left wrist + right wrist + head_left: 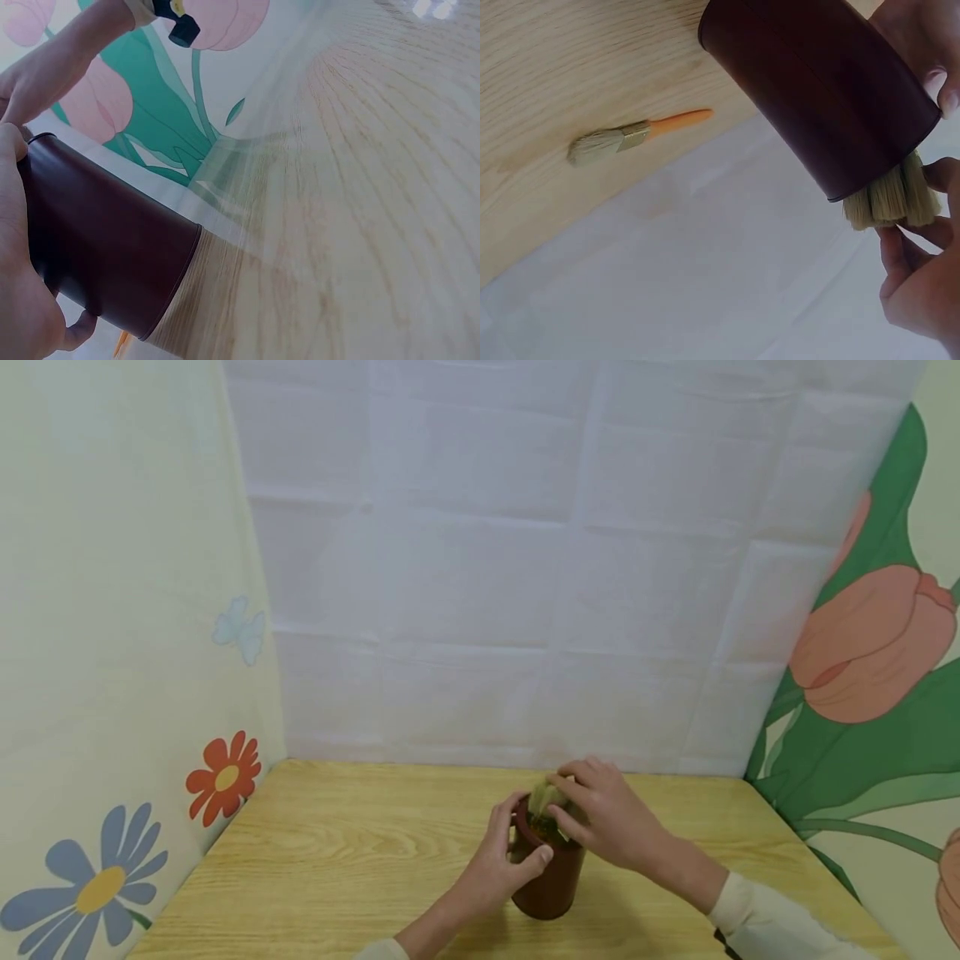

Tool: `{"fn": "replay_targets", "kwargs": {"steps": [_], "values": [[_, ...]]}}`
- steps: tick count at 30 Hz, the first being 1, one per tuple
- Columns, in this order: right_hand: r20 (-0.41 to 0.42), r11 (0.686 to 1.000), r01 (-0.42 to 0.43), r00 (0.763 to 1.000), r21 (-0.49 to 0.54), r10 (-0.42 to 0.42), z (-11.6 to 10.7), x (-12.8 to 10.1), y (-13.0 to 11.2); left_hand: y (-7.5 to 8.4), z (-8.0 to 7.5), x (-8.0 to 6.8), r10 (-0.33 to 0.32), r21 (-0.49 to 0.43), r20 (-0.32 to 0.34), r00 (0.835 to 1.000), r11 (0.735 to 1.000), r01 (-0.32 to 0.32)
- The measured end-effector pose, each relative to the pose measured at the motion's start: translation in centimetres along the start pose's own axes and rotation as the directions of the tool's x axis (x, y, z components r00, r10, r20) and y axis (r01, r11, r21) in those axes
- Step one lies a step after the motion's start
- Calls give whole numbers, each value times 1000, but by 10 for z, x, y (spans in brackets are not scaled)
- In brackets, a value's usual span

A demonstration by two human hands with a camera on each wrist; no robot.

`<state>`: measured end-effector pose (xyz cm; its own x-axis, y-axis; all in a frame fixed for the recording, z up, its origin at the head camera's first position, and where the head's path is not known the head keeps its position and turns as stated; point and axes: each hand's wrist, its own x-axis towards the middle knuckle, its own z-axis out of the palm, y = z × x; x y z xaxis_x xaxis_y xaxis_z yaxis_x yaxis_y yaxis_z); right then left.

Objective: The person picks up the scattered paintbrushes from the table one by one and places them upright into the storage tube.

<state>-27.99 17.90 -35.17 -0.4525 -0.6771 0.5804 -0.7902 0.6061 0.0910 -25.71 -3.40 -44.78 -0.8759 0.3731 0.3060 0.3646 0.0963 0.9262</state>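
Observation:
A dark brown cylindrical holder (546, 885) stands upright on the table, with several paintbrushes (889, 199) in it, pale bristles up. My left hand (498, 852) grips the holder near its rim, thumb on the near side and fingers round the left. In the left wrist view, the same hand (22, 262) curves along the holder's side (112, 232). Over the opening, my right hand (611, 814) has its thumb and fingers round the bristles (546, 797). The brush handles are hidden inside the holder.
A loose paintbrush (641, 137) with an orange handle lies on the wooden table (337, 860), near its far edge by the white backdrop (465, 610). Flower-printed walls (885, 643) flank the table on both sides.

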Motion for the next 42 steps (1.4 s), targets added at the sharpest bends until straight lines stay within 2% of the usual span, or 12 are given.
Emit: {"fn": "replay_targets", "kwargs": {"steps": [6, 10, 16, 19, 23, 27, 31, 35, 37, 42], "values": [[44, 1000, -13, 999, -4, 13, -1, 0, -1, 1, 1, 0, 0, 1, -1, 1000, 1000, 0], [44, 992, -65, 997, 104, 60, -6, 0, 2, 1, 1, 0, -5, -4, -6, 1000, 1000, 5], [1, 956, -168, 985, 242, 173, -15, 1, 21, 3, 0, -1, -13, 0, -10, 1000, 1000, 13], [43, 912, -267, 963, 311, 267, -14, -3, 34, 4, -1, -2, -24, -7, -11, 1000, 1000, 24], [146, 825, -418, 908, 381, 393, -1, -14, 52, 4, -1, -2, -25, -16, -15, 1000, 1000, 25], [217, 785, -499, 867, 367, 449, 19, -35, 70, 3, 1, -2, -14, 8, -17, 1000, 1000, 14], [276, 793, -506, 860, 340, 430, 40, -55, 83, 1, 2, -4, -22, 16, -23, 999, 1000, 22], [294, 817, -462, 880, 346, 373, 61, -71, 89, 0, 3, -5, -23, 9, -25, 999, 1000, 24], [296, 822, -456, 882, 340, 367, 69, -77, 90, 0, 3, -4, -22, 4, -22, 1000, 1000, 22], [302, 836, -473, 869, 277, 392, 85, -82, 90, 1, 2, -2, -14, -6, -21, 1000, 1000, 14]]}}
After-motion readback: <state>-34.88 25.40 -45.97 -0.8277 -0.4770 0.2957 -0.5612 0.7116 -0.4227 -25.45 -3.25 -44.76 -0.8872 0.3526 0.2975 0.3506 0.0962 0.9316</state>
